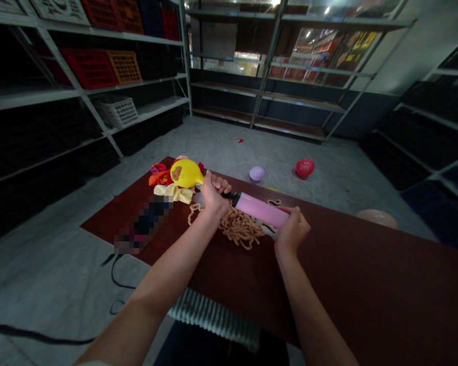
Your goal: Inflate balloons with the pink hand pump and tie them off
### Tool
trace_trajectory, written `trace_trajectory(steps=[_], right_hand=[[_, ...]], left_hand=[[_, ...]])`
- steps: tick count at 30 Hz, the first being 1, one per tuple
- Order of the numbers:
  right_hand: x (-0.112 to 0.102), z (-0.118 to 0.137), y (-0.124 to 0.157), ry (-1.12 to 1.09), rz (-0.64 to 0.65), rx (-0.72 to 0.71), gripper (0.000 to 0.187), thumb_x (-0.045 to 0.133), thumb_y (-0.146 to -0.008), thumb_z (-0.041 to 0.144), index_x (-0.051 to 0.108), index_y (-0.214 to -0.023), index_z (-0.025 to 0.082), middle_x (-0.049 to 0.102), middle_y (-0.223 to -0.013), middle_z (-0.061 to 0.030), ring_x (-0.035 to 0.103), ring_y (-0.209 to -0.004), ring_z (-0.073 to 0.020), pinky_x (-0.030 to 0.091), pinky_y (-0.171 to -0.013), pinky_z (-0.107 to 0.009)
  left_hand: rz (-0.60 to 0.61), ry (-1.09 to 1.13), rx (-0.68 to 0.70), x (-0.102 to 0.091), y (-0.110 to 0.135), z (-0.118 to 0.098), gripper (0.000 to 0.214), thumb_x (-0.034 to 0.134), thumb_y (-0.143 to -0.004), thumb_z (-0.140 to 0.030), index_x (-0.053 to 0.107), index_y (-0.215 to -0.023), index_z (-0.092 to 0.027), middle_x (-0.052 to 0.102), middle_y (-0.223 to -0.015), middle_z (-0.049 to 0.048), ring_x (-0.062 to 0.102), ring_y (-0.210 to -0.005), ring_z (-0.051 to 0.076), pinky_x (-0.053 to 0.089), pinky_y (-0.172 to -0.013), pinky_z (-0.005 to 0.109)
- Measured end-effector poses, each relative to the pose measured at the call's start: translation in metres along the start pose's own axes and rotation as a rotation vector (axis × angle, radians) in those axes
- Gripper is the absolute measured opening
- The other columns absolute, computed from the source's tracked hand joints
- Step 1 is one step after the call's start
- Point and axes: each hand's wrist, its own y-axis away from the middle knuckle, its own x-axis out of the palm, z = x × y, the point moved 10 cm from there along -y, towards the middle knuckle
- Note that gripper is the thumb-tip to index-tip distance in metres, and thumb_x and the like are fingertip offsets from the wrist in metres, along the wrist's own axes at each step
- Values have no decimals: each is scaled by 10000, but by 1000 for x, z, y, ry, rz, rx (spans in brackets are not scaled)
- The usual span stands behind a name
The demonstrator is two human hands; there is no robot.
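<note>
Left hand [213,192] is a closed fist round the black nozzle end of the pink pump [260,209], pinching the neck of the yellow balloon [186,173] onto it. Right hand [292,231] is wrapped shut round the pump's rear end; the handle is hidden under the fingers.

Pump lies near-horizontal just above the worktop [366,284], over a heap of tan rubber bands [239,230]. Balloon is partly filled, at the worktop's far left end, touching a pile of flat balloons [168,188].

My read on a good stroke:
- Pinch hard at the neck. Latex is slick and stretchy and likely slips off a smooth nozzle under pressure.
- Left hand is the fixed point; push straight along the barrel axis, no side load.
- Full, even strokes.

Materials:
- Pump: hard, smooth plastic cylinder, matte pink, black tip.
- Yellow balloon: thin glossy latex, pear-shaped, with a brownish print patch.
- Bands: thin matte loops, tangled.
- Flat balloons: limp and crumpled, in red, orange and pale yellow.
- Worktop: dark red-brown, smooth, slight sheen.
- Purple balloon [257,173] and red balloon [304,167]: round, on the grey concrete floor beyond, well apart from the hands.
</note>
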Motion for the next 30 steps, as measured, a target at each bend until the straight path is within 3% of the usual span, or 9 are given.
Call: trace_trajectory(steps=[4, 9, 11, 16, 22, 30], right_hand=[[18, 7, -2, 58, 220, -101, 400, 512, -844, 489, 733, -772, 163, 743, -841, -75, 661, -850, -238, 474, -792, -354], [50, 27, 19, 318, 683, -446, 482, 705, -749, 511, 706, -1131, 216, 713, -1171, -83, 643, -1106, -272, 470, -982, -416], [55, 29, 28, 432, 776, -546, 558, 738, -734, 498, 661, -1218, 231, 681, -1235, -88, 631, -1142, -285, 474, -999, -443], [56, 29, 26, 511, 820, -604, 518, 698, -795, 474, 634, -1253, 240, 666, -1263, -92, 629, -1166, -284, 481, -1022, -457], [43, 24, 3, 478, 841, -578, 549, 721, -774, 464, 639, -1268, 237, 648, -1318, -78, 588, -1241, -285, 420, -1103, -470], [22, 21, -19, 532, 768, -572, 547, 726, -753, 468, 649, -1253, 261, 686, -1247, -67, 642, -1140, -293, 475, -1025, -474]], left_hand=[[-7, 5, 5, -7, -11, -4, 530, 424, -1036, -285, 256, -543, -188, 226, -431, -76, 212, -324, 54, 200, -356, 191], [-40, -37, 40, -18, -23, -13, 554, 561, -975, -426, 291, -557, -183, 249, -438, -82, 224, -329, 49, 215, -353, 184], [-53, -37, 44, -21, -25, -15, 551, 546, -984, -422, 295, -558, -181, 252, -434, -81, 230, -326, 48, 210, -350, 181], [-73, -22, 19, -25, -32, -19, 548, 461, -1028, -382, 293, -549, -176, 262, -426, -74, 235, -314, 46, 210, -343, 181], [-58, 5, 71, -23, -39, -41, 568, 441, -1033, -405, 275, -540, -177, 258, -424, -68, 237, -316, 44, 223, -346, 180], [-41, -3, 115, -20, -45, -62, 545, 398, -1051, -369, 250, -559, -188, 230, -434, -72, 230, -320, 44, 221, -355, 193]])
